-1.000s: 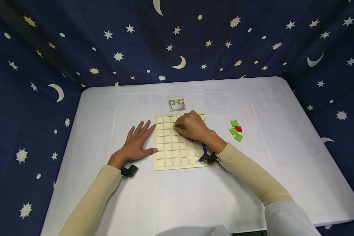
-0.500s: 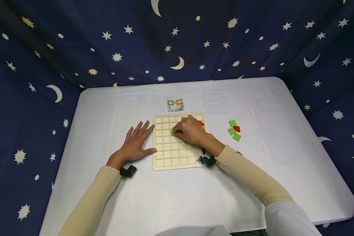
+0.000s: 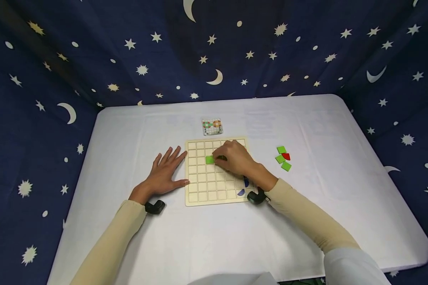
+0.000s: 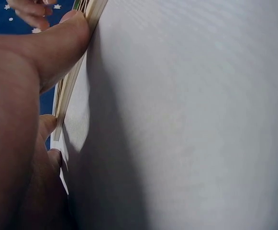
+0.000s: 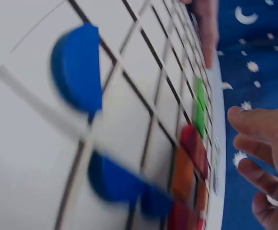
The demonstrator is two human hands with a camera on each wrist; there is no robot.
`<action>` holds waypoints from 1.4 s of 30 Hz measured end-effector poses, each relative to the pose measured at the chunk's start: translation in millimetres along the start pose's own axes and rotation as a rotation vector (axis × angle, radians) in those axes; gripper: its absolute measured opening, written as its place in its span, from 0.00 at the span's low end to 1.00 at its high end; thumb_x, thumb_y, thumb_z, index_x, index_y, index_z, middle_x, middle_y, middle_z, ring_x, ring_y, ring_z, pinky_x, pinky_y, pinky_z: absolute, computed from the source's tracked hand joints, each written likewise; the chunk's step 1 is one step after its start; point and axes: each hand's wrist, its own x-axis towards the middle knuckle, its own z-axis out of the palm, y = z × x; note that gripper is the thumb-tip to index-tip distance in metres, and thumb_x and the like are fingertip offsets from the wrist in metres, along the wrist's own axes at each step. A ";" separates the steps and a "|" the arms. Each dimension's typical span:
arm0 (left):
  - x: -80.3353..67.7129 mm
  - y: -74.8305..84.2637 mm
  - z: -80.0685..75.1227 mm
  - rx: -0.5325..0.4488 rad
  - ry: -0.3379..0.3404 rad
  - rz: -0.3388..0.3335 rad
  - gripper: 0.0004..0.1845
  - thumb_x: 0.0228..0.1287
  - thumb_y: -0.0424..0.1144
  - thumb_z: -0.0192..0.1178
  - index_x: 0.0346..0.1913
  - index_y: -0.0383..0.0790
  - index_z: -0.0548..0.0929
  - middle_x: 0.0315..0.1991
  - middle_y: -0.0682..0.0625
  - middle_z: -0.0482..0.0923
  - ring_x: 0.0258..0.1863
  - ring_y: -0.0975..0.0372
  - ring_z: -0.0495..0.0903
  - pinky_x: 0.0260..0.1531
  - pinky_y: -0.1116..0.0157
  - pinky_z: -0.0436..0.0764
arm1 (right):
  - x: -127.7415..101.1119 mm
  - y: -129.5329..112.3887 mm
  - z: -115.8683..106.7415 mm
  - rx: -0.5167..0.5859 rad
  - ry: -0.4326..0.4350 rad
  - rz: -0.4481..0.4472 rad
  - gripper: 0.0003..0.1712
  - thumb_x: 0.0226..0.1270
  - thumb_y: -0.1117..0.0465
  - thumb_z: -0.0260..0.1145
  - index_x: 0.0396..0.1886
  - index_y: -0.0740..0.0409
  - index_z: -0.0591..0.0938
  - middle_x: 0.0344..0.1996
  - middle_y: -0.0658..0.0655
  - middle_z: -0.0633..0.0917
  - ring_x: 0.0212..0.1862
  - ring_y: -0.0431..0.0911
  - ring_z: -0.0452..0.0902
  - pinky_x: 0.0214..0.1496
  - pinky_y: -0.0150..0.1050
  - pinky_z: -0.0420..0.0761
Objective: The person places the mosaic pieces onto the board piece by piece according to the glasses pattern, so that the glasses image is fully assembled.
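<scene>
A pale grid board [image 3: 201,190] lies on the white table. My left hand [image 3: 162,175] is spread flat at its left side, thumb and a fingertip touching the edge; the left wrist view shows the thumb [image 4: 64,45] against the board's rim. My right hand [image 3: 233,157] hovers over the board's upper right, beside a green square tile [image 3: 209,160] set in the grid. In the right wrist view its loosely bent fingers [image 5: 256,122] hold nothing. Blue rounded pieces [image 5: 79,69], a red piece [image 5: 194,143] and an orange piece [image 5: 183,172] sit on the board, mostly hidden by the right hand in the head view.
A small pattern card [image 3: 212,127] lies behind the board. To the right, several loose green tiles [image 3: 286,166] surround a red piece [image 3: 286,156]. Dark blue cloth [image 3: 146,51] with moons and stars hangs around the table.
The right hand has moved toward me, then slightly right, off the green tile, which now lies uncovered in the grid. The left hand has stayed at the board's edge.
</scene>
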 end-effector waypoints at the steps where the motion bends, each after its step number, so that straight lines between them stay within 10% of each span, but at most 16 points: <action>1: 0.0 -0.5 0.2 0.001 0.002 0.001 0.53 0.60 0.65 0.62 0.80 0.47 0.49 0.79 0.45 0.38 0.77 0.48 0.33 0.69 0.42 0.32 | -3.2 2.3 -4.9 0.024 0.010 0.017 0.06 0.57 0.64 0.76 0.35 0.55 0.90 0.38 0.50 0.88 0.41 0.46 0.79 0.46 0.43 0.74; 14: -0.8 -2.1 1.2 -0.012 0.017 0.016 0.52 0.60 0.64 0.62 0.79 0.46 0.50 0.79 0.44 0.39 0.77 0.48 0.34 0.68 0.42 0.32 | -77.7 30.5 -53.4 0.059 -0.158 0.410 0.20 0.53 0.56 0.80 0.45 0.59 0.88 0.37 0.51 0.85 0.41 0.45 0.79 0.48 0.44 0.77; 24: -0.4 -1.8 -0.2 -0.005 0.006 0.011 0.52 0.60 0.66 0.61 0.80 0.48 0.49 0.79 0.46 0.38 0.77 0.50 0.33 0.69 0.43 0.32 | -106.5 36.6 -57.7 0.195 -0.209 0.423 0.11 0.52 0.61 0.80 0.34 0.56 0.88 0.28 0.47 0.82 0.30 0.42 0.73 0.33 0.35 0.76; 31: -0.7 -3.4 0.7 -0.007 0.014 0.011 0.52 0.60 0.65 0.62 0.79 0.47 0.50 0.79 0.45 0.39 0.77 0.49 0.33 0.68 0.42 0.32 | -82.4 42.3 -70.1 0.433 -0.085 0.452 0.07 0.59 0.67 0.75 0.37 0.59 0.87 0.30 0.52 0.85 0.31 0.48 0.77 0.33 0.33 0.77; 42: -0.2 -0.7 2.1 -0.008 0.019 0.006 0.53 0.59 0.64 0.63 0.79 0.46 0.50 0.79 0.44 0.39 0.77 0.48 0.33 0.68 0.41 0.33 | -2.5 31.2 -35.5 0.491 -0.041 0.318 0.13 0.68 0.71 0.65 0.50 0.65 0.85 0.41 0.56 0.81 0.43 0.48 0.79 0.45 0.42 0.79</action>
